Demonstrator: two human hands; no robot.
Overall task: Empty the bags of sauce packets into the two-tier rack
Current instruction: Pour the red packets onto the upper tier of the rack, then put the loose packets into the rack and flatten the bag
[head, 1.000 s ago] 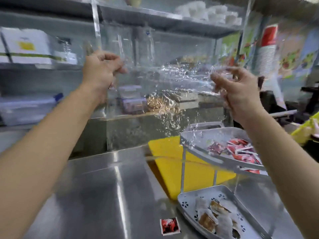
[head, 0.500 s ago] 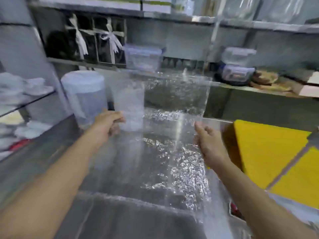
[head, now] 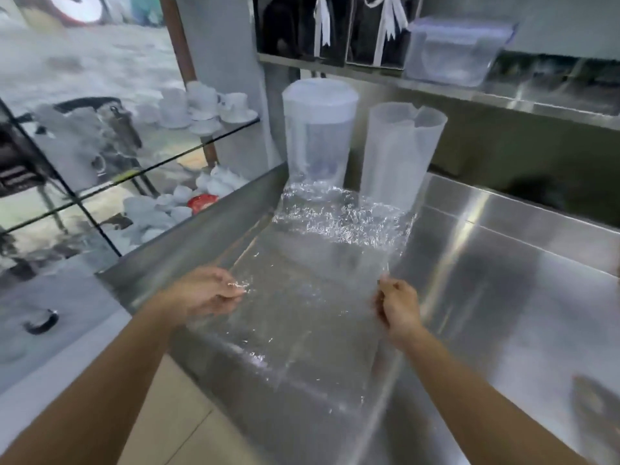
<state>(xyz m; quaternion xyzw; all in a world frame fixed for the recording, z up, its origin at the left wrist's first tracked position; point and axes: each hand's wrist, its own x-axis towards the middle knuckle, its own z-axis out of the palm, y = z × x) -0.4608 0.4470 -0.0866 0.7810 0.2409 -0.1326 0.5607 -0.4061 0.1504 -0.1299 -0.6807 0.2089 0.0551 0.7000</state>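
Both hands, left [head: 204, 293] and right [head: 397, 308], pinch shut on an empty clear bag [head: 312, 283] stretched flat over a steel counter [head: 503, 297].

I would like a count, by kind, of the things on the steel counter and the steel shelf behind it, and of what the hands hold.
Clear plastic bag, empty, held by left hand and right hand: 1
Translucent plastic pitchers on the counter: 2
Clear lidded container on the shelf: 1
Dark boxes with white ribbon bows: 2
Total: 6
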